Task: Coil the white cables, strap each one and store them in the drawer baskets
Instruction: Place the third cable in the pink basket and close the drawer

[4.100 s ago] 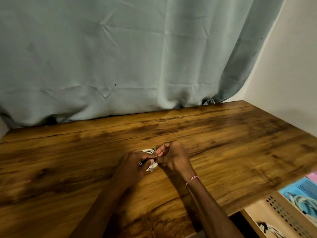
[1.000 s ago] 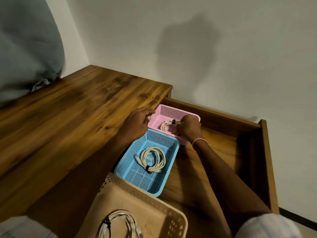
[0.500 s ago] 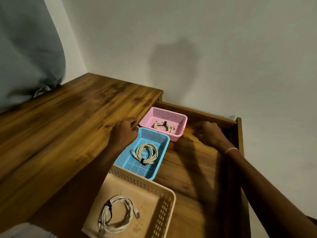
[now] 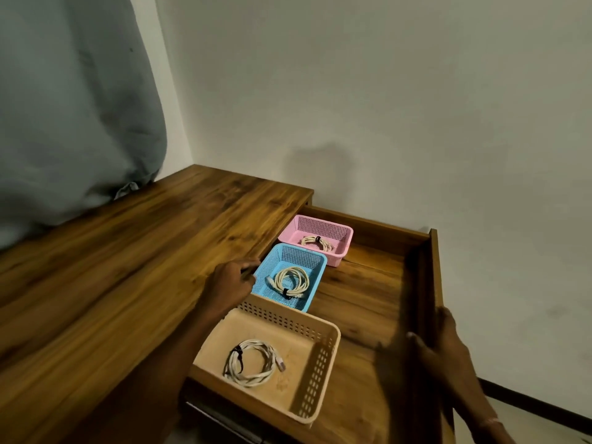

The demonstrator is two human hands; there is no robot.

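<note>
Head view: the left hand [image 4: 230, 280] is seen curled over the edge of the wooden desk top [image 4: 128, 267], right beside the blue basket [image 4: 315, 285], with nothing pinched in it. The right hand [image 4: 445, 344] is laid on the front panel of the open drawer [image 4: 431, 283], thumb inside and fingers wrapped over the outer face, gripping the panel. Three baskets are lined up in the drawer along its desk side. Taken from the blue basket: a strapped white coil [image 4: 290, 282] is held inside it; the pink basket [image 4: 344, 240] is touching its far end and holds a second strapped coil [image 4: 317, 242]; the beige basket [image 4: 323, 363] sits at its near end with a third coil [image 4: 251, 363], bound by a dark strap. A grey-blue curtain [image 4: 73, 107] hangs beyond the desk top.
</note>
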